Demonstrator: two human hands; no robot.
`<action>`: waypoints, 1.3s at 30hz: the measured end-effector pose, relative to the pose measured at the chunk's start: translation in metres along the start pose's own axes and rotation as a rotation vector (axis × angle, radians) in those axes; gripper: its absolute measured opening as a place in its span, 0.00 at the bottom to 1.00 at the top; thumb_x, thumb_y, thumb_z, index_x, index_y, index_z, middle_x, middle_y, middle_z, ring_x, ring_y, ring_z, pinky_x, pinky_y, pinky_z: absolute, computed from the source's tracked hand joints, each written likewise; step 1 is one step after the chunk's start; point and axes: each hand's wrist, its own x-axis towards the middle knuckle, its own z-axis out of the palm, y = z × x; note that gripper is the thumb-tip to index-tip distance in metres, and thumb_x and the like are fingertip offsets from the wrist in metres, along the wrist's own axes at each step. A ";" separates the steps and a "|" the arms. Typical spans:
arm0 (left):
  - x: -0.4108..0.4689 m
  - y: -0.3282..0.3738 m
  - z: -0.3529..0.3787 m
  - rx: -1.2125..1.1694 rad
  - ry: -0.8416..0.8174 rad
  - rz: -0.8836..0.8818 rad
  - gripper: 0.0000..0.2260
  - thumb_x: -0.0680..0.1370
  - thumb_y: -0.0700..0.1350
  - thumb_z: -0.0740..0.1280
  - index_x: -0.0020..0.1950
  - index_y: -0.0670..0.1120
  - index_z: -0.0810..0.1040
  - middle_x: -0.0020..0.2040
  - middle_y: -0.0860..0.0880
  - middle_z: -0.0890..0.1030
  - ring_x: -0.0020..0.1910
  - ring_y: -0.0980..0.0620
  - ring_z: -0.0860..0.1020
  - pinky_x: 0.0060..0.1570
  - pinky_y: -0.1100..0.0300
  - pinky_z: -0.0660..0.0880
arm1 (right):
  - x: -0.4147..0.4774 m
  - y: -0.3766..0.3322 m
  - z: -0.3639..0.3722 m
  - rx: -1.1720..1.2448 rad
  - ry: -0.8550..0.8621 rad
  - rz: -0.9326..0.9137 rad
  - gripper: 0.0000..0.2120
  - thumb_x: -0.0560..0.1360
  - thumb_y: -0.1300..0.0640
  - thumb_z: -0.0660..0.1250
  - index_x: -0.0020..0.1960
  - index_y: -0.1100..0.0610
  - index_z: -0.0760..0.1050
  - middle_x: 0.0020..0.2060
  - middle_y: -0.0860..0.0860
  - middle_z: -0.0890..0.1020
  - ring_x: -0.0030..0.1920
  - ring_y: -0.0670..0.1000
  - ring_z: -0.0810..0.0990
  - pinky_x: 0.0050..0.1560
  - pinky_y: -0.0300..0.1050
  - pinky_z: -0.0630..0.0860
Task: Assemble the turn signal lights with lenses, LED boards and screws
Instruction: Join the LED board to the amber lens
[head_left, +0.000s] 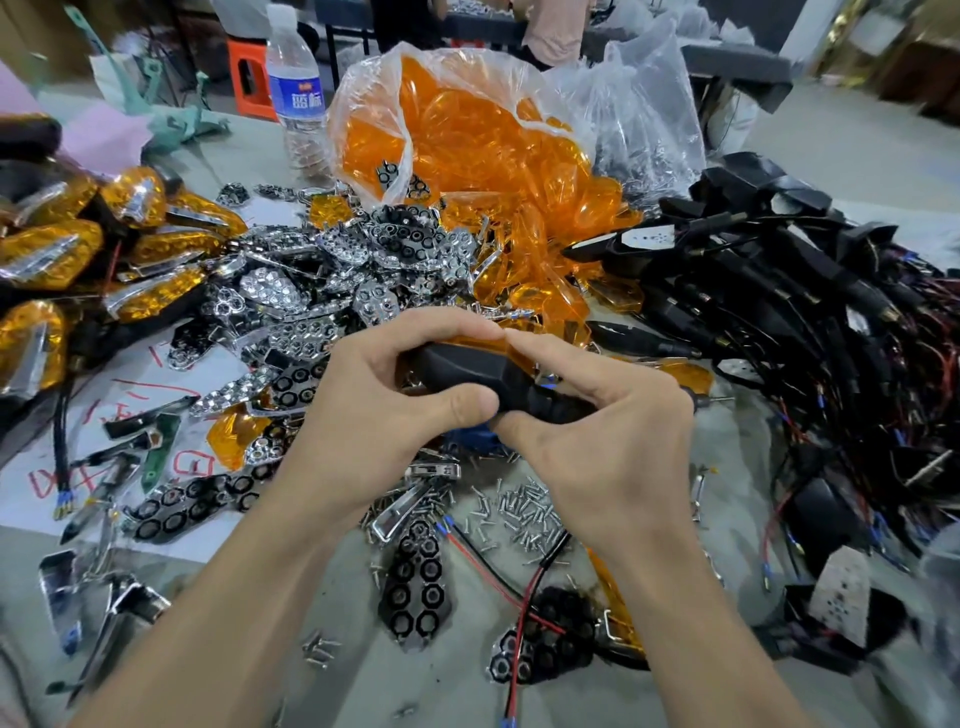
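Tabletop (448, 688); housing (467, 370) seemingly within two-hand grip (501, 335)

An orange plastic stool (248, 78) stands at eleven o'clock, beyond the far edge of the grey surface (452, 675). At one o'clock a dark table (737, 65) stands on pale grey floor (857, 135). A person in a pink top (553, 31) is at twelve o'clock. The light is soft and even.
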 end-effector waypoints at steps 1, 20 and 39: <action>0.000 0.000 0.001 -0.008 -0.006 0.014 0.16 0.66 0.44 0.79 0.53 0.56 0.88 0.51 0.51 0.87 0.52 0.51 0.84 0.53 0.57 0.81 | 0.000 0.000 0.000 0.005 -0.009 -0.016 0.27 0.65 0.64 0.81 0.61 0.48 0.85 0.50 0.30 0.85 0.55 0.33 0.83 0.56 0.30 0.78; 0.000 -0.003 -0.006 0.209 0.046 0.087 0.16 0.68 0.50 0.77 0.55 0.54 0.88 0.61 0.53 0.85 0.64 0.52 0.81 0.62 0.49 0.79 | -0.007 -0.017 0.007 -0.307 -0.170 -0.016 0.25 0.71 0.48 0.77 0.67 0.41 0.78 0.56 0.37 0.82 0.55 0.44 0.78 0.56 0.47 0.77; -0.006 -0.005 0.017 0.670 0.220 0.140 0.14 0.72 0.62 0.71 0.57 0.62 0.85 0.47 0.62 0.86 0.47 0.61 0.84 0.49 0.60 0.80 | -0.001 -0.008 0.004 -0.166 -0.286 -0.037 0.16 0.71 0.57 0.77 0.57 0.46 0.84 0.47 0.43 0.86 0.49 0.47 0.82 0.50 0.43 0.78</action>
